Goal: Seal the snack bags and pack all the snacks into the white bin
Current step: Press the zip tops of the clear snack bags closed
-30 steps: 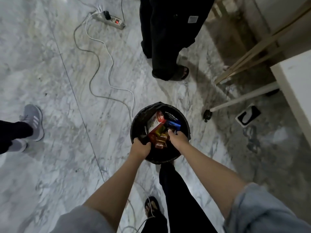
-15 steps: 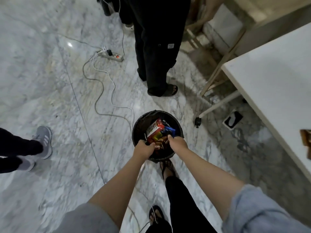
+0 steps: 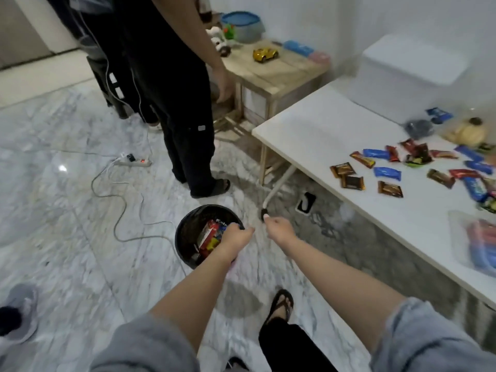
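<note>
Bin [image 3: 185,232] black, round, on the marble floor [image 3: 67,224]; used as landmark. Wrappers inside it, red, blue and yellow, packed against the near wall.

My left hand [image 3: 236,238] was over the bin's near-right rim, fingers curled down toward the wrappers. Could not tell whether they gripped anything; the hand hid its own fingertips.

My right hand [image 3: 279,228] hung just right of the bin, apart from it, over bare floor. Fingers loosely curled, nothing in them.

Bench [image 3: 322,124], white, stood right of the bin. Loose snacks [image 3: 386,173] scattered over it: brown, blue and red packets. A clear bag [image 3: 480,242] with coloured contents lay at the bench's near end, blurred. A white box [image 3: 410,73] sat at the far end.

Beyond the bin: a person in black trousers [image 3: 182,124], standing. Power strip [image 3: 137,162] left of them, its cable [image 3: 118,210] looping across the floor to the bin's left. A wooden side table [image 3: 276,73] behind, yellow toy car [image 3: 264,54] on it.

My sandalled foot [image 3: 280,307] was nearer than the bin.
</note>
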`<action>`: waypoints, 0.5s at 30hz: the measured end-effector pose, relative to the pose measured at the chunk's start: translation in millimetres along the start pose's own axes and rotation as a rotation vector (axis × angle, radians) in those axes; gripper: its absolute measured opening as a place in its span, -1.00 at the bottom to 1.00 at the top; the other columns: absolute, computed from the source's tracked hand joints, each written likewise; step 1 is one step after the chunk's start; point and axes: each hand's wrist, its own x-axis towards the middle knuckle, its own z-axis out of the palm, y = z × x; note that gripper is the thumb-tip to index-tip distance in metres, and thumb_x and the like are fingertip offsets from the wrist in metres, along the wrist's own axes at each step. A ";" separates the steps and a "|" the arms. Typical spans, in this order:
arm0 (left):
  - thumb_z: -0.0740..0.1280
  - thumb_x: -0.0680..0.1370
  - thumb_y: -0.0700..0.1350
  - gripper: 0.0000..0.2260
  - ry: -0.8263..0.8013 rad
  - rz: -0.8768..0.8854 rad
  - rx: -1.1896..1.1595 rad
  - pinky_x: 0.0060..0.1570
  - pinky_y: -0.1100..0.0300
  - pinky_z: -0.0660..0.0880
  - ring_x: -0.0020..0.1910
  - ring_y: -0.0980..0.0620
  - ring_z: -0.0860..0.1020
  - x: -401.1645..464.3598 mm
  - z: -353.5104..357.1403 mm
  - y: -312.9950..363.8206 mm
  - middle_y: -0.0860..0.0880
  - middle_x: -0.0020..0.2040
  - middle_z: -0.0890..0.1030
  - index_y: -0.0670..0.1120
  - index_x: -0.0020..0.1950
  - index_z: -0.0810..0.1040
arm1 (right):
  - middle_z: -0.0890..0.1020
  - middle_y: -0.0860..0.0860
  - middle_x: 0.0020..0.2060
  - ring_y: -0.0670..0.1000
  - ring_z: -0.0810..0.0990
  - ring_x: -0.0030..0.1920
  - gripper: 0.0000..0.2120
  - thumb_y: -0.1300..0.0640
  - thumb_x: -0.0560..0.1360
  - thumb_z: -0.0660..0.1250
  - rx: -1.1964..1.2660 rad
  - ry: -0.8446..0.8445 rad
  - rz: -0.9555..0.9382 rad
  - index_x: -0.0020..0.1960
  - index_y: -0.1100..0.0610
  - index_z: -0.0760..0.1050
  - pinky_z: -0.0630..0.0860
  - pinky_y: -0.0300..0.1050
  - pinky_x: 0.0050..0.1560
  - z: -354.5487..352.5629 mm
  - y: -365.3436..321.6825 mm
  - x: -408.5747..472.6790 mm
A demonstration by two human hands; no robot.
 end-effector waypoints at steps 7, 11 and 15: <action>0.27 0.56 0.10 -0.49 -0.045 0.114 0.048 -0.01 0.16 0.38 0.15 -0.10 0.48 -33.5 65.3 88.3 -0.12 0.21 0.48 -0.18 0.39 0.34 | 0.46 0.21 -0.26 0.11 0.47 -0.24 -0.58 -0.12 0.59 0.13 0.078 0.124 0.006 -0.26 0.18 0.43 0.34 -0.10 -0.15 -122.3 21.8 -16.6; 0.27 0.56 0.06 -0.58 -0.053 0.181 0.062 0.01 0.17 0.42 0.14 -0.09 0.52 -41.6 121.6 139.5 -0.12 0.21 0.55 -0.21 0.27 0.46 | 0.63 0.20 -0.06 0.15 0.58 -0.12 -0.56 -0.14 0.58 0.12 0.086 0.206 0.003 -0.01 0.21 0.57 0.49 -0.02 -0.03 -197.8 33.6 -10.8; 0.30 0.55 0.01 -0.62 -0.072 0.217 0.039 0.22 0.12 0.43 0.23 -0.13 0.49 -46.0 196.0 191.5 -0.10 0.24 0.53 -0.21 0.26 0.46 | 0.60 0.10 0.06 0.11 0.57 0.03 -0.58 -0.16 0.57 0.13 0.083 0.269 0.030 0.12 0.16 0.51 0.48 -0.04 0.06 -276.8 53.3 -0.7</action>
